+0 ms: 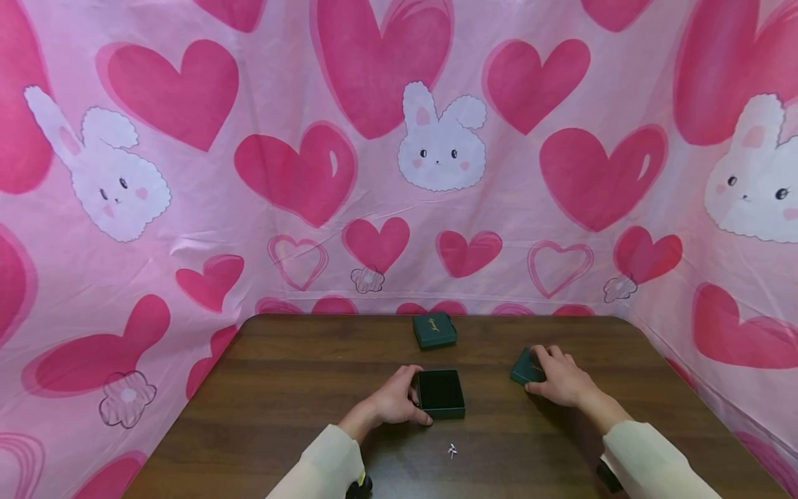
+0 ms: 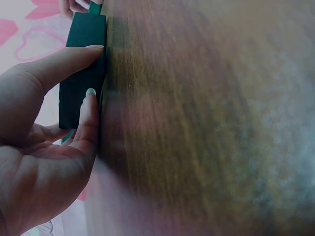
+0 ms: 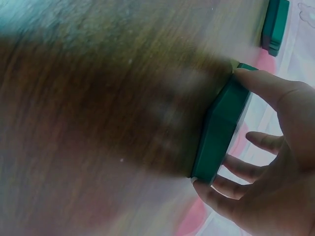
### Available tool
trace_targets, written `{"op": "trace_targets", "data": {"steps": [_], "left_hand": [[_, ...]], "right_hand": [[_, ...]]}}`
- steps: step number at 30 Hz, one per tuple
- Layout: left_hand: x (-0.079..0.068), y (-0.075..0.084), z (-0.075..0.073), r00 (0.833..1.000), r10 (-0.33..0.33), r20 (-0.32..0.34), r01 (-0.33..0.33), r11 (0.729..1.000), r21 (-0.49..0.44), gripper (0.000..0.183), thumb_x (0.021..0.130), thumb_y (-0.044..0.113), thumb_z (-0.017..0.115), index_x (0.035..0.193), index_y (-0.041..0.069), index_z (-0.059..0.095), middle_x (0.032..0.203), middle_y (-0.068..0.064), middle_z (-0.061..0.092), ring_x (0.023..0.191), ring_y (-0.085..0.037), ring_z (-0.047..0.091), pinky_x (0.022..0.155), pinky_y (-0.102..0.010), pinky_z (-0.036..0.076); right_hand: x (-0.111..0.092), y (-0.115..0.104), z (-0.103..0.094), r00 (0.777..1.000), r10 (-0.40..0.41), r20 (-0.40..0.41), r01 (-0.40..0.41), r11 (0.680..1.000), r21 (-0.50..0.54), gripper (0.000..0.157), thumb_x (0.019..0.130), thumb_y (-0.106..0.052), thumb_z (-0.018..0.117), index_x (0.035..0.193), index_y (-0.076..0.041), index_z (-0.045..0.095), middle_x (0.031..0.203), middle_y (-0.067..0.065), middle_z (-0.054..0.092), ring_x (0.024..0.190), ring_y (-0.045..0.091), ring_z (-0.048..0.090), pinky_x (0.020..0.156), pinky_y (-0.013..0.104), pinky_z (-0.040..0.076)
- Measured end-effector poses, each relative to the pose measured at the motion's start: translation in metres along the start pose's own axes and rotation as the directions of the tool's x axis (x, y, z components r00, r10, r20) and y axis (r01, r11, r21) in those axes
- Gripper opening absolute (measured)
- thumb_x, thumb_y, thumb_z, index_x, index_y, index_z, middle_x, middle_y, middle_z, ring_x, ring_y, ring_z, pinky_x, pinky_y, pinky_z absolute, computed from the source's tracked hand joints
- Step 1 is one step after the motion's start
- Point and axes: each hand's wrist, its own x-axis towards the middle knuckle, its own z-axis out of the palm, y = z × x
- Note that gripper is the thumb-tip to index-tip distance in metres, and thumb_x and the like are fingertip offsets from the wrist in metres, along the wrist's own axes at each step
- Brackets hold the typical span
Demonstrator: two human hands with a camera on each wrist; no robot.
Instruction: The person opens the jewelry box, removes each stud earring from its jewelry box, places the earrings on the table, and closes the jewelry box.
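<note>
A square dark green box (image 1: 441, 414), its black inside facing up, sits on the table. My left hand (image 1: 394, 398) grips it by the left side, with the thumb on the near side and fingers toward the far corner. In the left wrist view, the thumb and fingers lie against the box wall (image 2: 81, 93). Farther right, my right hand (image 1: 564, 378) holds a green box-like piece (image 1: 525, 367) between thumb and fingers, at the tabletop. That piece (image 3: 221, 130) also shows in the right wrist view; the hand partly hides it overhead.
A green box with gold lettering (image 1: 434, 329) stands near the table's back edge. Small whitish pieces (image 1: 452, 451), too tiny to identify, lie in front of the open box. Pink cloth (image 1: 436, 208) printed with hearts and rabbits hangs around the wooden table (image 1: 299, 388).
</note>
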Motion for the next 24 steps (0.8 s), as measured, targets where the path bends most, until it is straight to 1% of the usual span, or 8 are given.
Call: {"op": "trace_targets", "data": {"steps": [3, 8, 10, 15, 20, 24], "left_hand": [[-0.0008, 0.0005, -0.0006, 1.000, 0.018, 0.004, -0.018, 1.000, -0.013, 0.087, 0.075, 0.010, 0.091, 0.145, 0.001, 0.040, 0.115, -0.007, 0.047, 0.088, -0.018, 0.054, 0.074, -0.030, 0.048], [0.0003, -0.0013, 0.0010, 1.000, 0.006, -0.008, -0.006, 1.000, -0.012, 0.088, 0.074, 0.011, 0.092, 0.145, 0.003, 0.041, 0.114, -0.005, 0.047, 0.087, -0.017, 0.054, 0.074, -0.029, 0.048], [0.0007, -0.0020, 0.0016, 1.000, -0.001, -0.012, 0.001, 1.000, -0.010, 0.088, 0.074, 0.011, 0.092, 0.145, 0.004, 0.041, 0.114, -0.004, 0.047, 0.088, -0.017, 0.054, 0.075, -0.029, 0.048], [-0.0016, 0.0000, 0.0004, 1.000, 0.012, -0.007, -0.012, 1.000, -0.013, 0.087, 0.074, 0.011, 0.092, 0.144, 0.003, 0.041, 0.115, -0.006, 0.046, 0.089, -0.018, 0.054, 0.076, -0.030, 0.048], [-0.0037, 0.0025, -0.0009, 1.000, 0.010, 0.001, -0.010, 1.000, -0.010, 0.086, 0.076, 0.012, 0.091, 0.145, 0.003, 0.040, 0.117, -0.006, 0.046, 0.090, -0.018, 0.053, 0.078, -0.030, 0.048], [0.0002, -0.0019, 0.0005, 1.000, 0.008, -0.008, -0.009, 1.000, -0.016, 0.086, 0.075, 0.011, 0.091, 0.145, 0.003, 0.041, 0.116, -0.006, 0.047, 0.090, -0.018, 0.054, 0.077, -0.031, 0.048]], "right_hand": [[0.0004, -0.0001, -0.0011, 1.000, 0.004, 0.005, -0.004, 1.000, 0.014, 0.081, 0.083, -0.037, 0.083, 0.144, 0.001, 0.044, 0.133, 0.036, 0.045, 0.112, 0.053, 0.050, 0.080, 0.071, 0.049], [0.0006, -0.0010, -0.0034, 1.000, 0.000, 0.018, -0.001, 1.000, 0.031, 0.085, 0.083, -0.038, 0.084, 0.145, 0.003, 0.043, 0.133, 0.037, 0.044, 0.112, 0.051, 0.050, 0.082, 0.070, 0.049], [0.0008, -0.0012, -0.0041, 1.000, 0.001, 0.026, -0.001, 0.999, 0.034, 0.087, 0.083, -0.038, 0.084, 0.145, 0.006, 0.042, 0.134, 0.037, 0.043, 0.113, 0.051, 0.050, 0.084, 0.070, 0.049], [0.0014, -0.0008, -0.0042, 0.999, 0.005, 0.045, -0.006, 1.000, 0.028, 0.092, 0.081, -0.042, 0.085, 0.142, 0.014, 0.044, 0.131, 0.036, 0.044, 0.112, 0.050, 0.050, 0.087, 0.068, 0.048], [0.0018, -0.0004, -0.0015, 0.999, 0.000, 0.037, -0.001, 1.000, 0.030, 0.091, 0.079, -0.045, 0.085, 0.138, 0.014, 0.048, 0.127, 0.031, 0.046, 0.109, 0.046, 0.051, 0.087, 0.065, 0.049], [0.0030, -0.0020, -0.0003, 1.000, -0.014, 0.014, 0.013, 0.999, 0.038, 0.092, 0.078, -0.047, 0.085, 0.138, 0.013, 0.050, 0.128, 0.030, 0.048, 0.110, 0.044, 0.050, 0.088, 0.064, 0.050]]}}
